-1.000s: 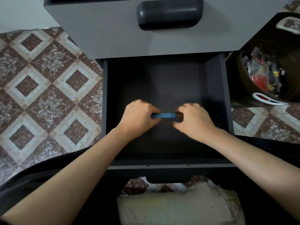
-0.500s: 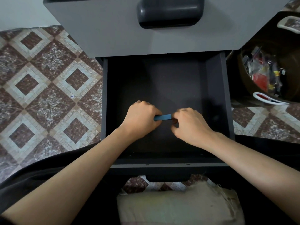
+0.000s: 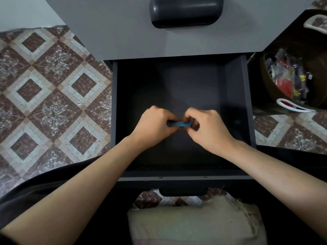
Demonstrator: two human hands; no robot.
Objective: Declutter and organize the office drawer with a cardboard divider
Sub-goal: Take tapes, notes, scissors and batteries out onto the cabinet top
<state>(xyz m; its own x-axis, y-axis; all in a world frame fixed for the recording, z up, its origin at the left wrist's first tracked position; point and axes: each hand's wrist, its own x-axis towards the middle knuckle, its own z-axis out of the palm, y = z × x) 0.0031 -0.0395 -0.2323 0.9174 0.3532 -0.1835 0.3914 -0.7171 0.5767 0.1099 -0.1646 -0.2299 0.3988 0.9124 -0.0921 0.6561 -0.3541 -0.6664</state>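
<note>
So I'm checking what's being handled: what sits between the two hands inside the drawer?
In the head view, a small blue strip spans the gap between the left hand and right hand, pinched at each end, above the drawer floor.

Only a short middle stretch of the blue strip (image 3: 179, 123) shows between the 2 sets of fingers; its ends are buried under the curled left hand (image 3: 154, 127) and right hand (image 3: 208, 129), so what it is cannot be told. Well right of the fingers, the dark bin (image 3: 269, 89) is cut by the frame's edge, its contents too jumbled to name. Below the fingers, the beige cushion (image 3: 194, 221) runs off the bottom edge.
</note>
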